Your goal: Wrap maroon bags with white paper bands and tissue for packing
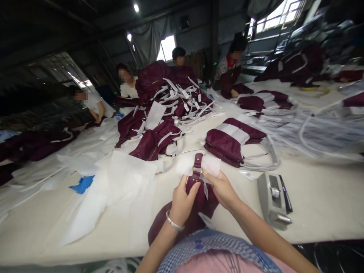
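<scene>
A maroon handbag (163,223) lies at the table's near edge, partly hidden under my forearms. Its strap (198,161), with a metal buckle, points away from me. My left hand (183,199) pinches the bag at the base of this strap, thumb on top. On the other side, my right hand (223,189) has its fingers closed at a sheet of thin white wrapping paper (212,164) beside the buckle. The paper passes behind the strap. A small white tag (205,191) hangs between my hands.
A grey metal tape dispenser (270,201) stands to the right, a dark pen-like object along it. Ahead lie a paper-banded maroon bag (227,140) and a heap of maroon bags (159,81). White sheets (113,189) and a blue scrap (82,184) spread left. Several co-workers are across the table.
</scene>
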Motion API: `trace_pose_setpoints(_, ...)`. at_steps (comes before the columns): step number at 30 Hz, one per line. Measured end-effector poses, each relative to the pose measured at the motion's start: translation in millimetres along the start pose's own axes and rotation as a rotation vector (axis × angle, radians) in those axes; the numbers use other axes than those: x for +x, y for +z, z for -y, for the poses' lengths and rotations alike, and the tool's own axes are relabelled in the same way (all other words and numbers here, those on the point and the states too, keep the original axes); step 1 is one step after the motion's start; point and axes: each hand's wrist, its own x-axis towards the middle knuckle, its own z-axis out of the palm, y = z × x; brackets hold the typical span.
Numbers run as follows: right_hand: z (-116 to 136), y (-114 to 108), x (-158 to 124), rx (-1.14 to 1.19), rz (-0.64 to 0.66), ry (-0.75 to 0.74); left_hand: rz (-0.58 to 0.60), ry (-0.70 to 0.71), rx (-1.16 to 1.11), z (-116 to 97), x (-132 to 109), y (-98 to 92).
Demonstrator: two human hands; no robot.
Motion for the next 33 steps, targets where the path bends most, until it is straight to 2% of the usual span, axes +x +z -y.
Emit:
trace_pose_setpoints(5, 2, -9, -11, -0.018, 0.062, 0.100, 0.021, -0.050, -0.073, 6, -10, 6.4)
trace_pose_setpoints(12, 9, -10, -24, 0.057, 0.042, 0.081, -0.015, -0.069, -0.062, 8, -18, 12.7)
trace_pose_setpoints(14, 8, -6, -27, 0.059, 0.002, 0.052, -0.023, -0.077, -0.034, 7, -20, 16.5)
trace_pose_setpoints(16, 4, -4, -28, -0.002, -0.097, -0.004, -0.024, -0.066, -0.029, 4, -21, 19.5)
trace_pose_setpoints(19, -2, -5, -27, -0.104, -0.250, -0.065, 0.041, -0.057, -0.190, -4, -21, 17.3)
trace_pose_setpoints(23, -7, -6, -28, -0.059, -0.299, -0.069, 0.108, -0.199, -0.708, -8, -3, -2.0)
trace_pose_setpoints(25, -6, -4, -30, -0.019, -0.291, -0.057, 0.136, -0.306, -0.853, -8, 13, -13.4)
trace_pose_setpoints(27, -7, -3, -34, -0.012, -0.277, -0.019, 0.227, -0.374, -0.850, -8, 29, -21.3)
trace_pose_setpoints(29, -12, -9, -33, -0.063, -0.280, 0.033, 0.343, -0.359, -0.764, -11, 42, -22.8)
trace_pose_setpoints(31, -20, -20, -27, -0.165, -0.312, 0.051, 0.440, -0.252, -0.644, -16, 51, -16.5)
trace_pose_setpoints(33, -26, -31, -18, -0.271, -0.339, 0.026, 0.451, -0.114, -0.546, -20, 54, -3.7)
